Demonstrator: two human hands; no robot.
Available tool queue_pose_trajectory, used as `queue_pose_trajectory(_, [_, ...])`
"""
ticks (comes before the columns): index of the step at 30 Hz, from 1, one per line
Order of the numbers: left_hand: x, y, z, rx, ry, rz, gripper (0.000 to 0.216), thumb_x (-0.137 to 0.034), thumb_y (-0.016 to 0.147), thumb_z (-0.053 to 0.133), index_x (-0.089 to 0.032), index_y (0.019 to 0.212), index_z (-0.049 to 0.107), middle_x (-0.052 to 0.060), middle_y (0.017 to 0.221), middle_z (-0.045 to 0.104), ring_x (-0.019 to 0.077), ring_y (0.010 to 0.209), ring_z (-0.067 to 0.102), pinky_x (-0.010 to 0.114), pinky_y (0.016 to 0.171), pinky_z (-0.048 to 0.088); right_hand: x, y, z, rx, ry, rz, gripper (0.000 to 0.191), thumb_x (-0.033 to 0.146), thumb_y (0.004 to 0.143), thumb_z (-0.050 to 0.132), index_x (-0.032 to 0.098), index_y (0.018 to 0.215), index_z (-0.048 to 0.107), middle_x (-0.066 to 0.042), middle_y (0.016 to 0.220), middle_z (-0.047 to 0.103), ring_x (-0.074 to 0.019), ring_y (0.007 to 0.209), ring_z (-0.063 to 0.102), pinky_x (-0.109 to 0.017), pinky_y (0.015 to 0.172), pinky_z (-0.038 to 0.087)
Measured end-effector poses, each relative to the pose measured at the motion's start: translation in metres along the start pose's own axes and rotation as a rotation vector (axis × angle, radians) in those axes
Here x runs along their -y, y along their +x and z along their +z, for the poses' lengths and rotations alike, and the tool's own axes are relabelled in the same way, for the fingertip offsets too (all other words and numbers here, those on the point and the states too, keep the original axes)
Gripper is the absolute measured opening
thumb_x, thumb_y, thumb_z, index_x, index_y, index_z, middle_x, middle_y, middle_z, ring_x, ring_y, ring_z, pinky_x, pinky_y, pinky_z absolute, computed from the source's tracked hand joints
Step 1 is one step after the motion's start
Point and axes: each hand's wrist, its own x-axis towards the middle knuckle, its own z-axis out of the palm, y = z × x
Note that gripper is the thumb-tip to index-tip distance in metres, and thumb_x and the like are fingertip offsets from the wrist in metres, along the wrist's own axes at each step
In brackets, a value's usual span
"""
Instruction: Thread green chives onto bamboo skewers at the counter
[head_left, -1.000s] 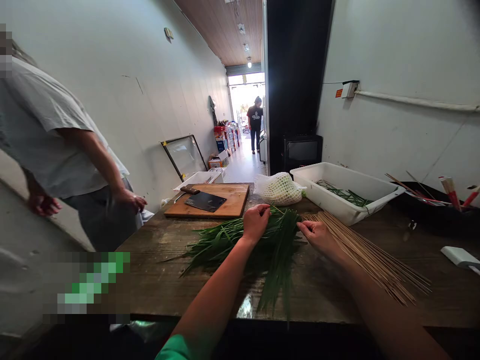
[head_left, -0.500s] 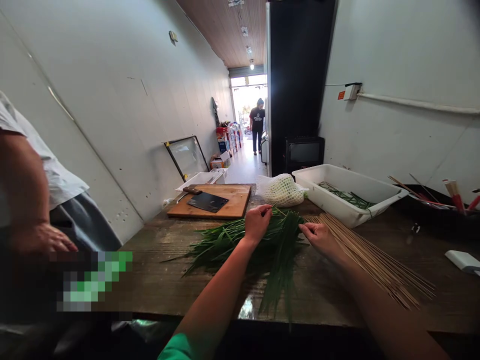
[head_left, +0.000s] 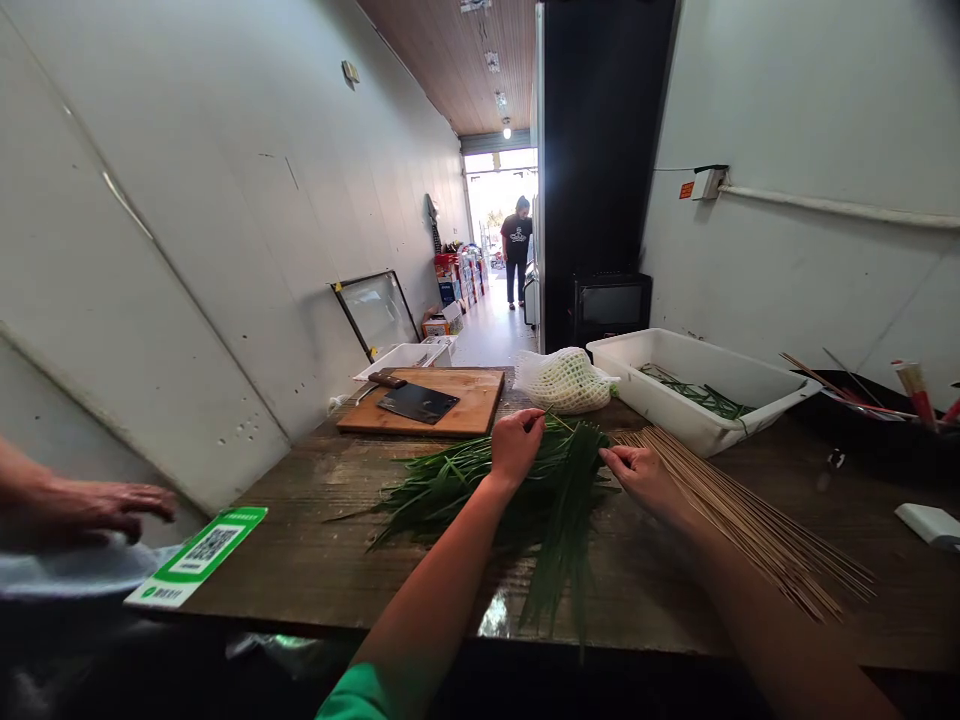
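Observation:
My left hand is closed in a pinch, with a thin skewer showing at its fingertips. The skewer runs toward a row of garlic chives, whose long leaves hang down over the table's near side. At the right end of that row, my right hand pinches the chives between thumb and finger. Beneath and left of my hands lies a loose pile of chives. A fan of bamboo skewers rests by my right forearm, partly covered by it.
A cleaver lies on a wooden cutting board. Behind my hands are a net-wrapped vegetable and a white tub with some chives. Another person's hand is at left, near a QR-code card.
The person at left has shifted out to the left, leaving mainly a forearm and hand in view. My hands and the chives stay almost unchanged.

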Motion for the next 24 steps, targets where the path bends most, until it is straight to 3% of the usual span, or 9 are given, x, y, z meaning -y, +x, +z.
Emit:
queue_pose_trajectory(7, [0.0011, 0.0, 0.0006, -0.011, -0.055, -0.009, 0.018, -0.022, 0.079, 0.059, -0.019, 0.091, 0.072, 0.002, 0.085, 0.073, 0.0127, 0.074, 0.065, 0.023, 0.071, 0.049, 0.0, 0.0002, -0.0003, -0.001, 0.006, -0.003, 0.049, 0.053, 0.081, 0.04, 0.015, 0.059, 0.062, 0.001, 0.049, 0.045, -0.0115, 0.051, 0.039, -0.024, 0.05, 0.03])
queue_pose_trajectory(14, [0.0032, 0.0003, 0.0017, -0.003, -0.085, -0.027, 0.018, -0.022, 0.079, 0.06, -0.021, 0.092, 0.072, 0.001, 0.084, 0.074, 0.0122, 0.071, 0.065, 0.024, 0.071, 0.05, 0.0033, -0.0005, -0.0014, 0.007, 0.006, 0.005, 0.049, 0.053, 0.081, 0.039, 0.015, 0.056, 0.06, 0.002, 0.047, 0.039, -0.0102, 0.049, 0.035, -0.024, 0.048, 0.026])
queue_pose_trajectory(24, [0.0047, -0.0014, 0.0045, -0.009, -0.059, 0.006, 0.017, -0.023, 0.079, 0.061, -0.022, 0.092, 0.073, 0.002, 0.09, 0.074, 0.0137, 0.079, 0.067, 0.025, 0.076, 0.051, 0.0026, -0.0009, 0.0005, -0.019, 0.033, -0.003, 0.048, 0.053, 0.081, 0.041, 0.016, 0.059, 0.064, 0.001, 0.046, 0.047, -0.0123, 0.05, 0.041, -0.024, 0.049, 0.029])
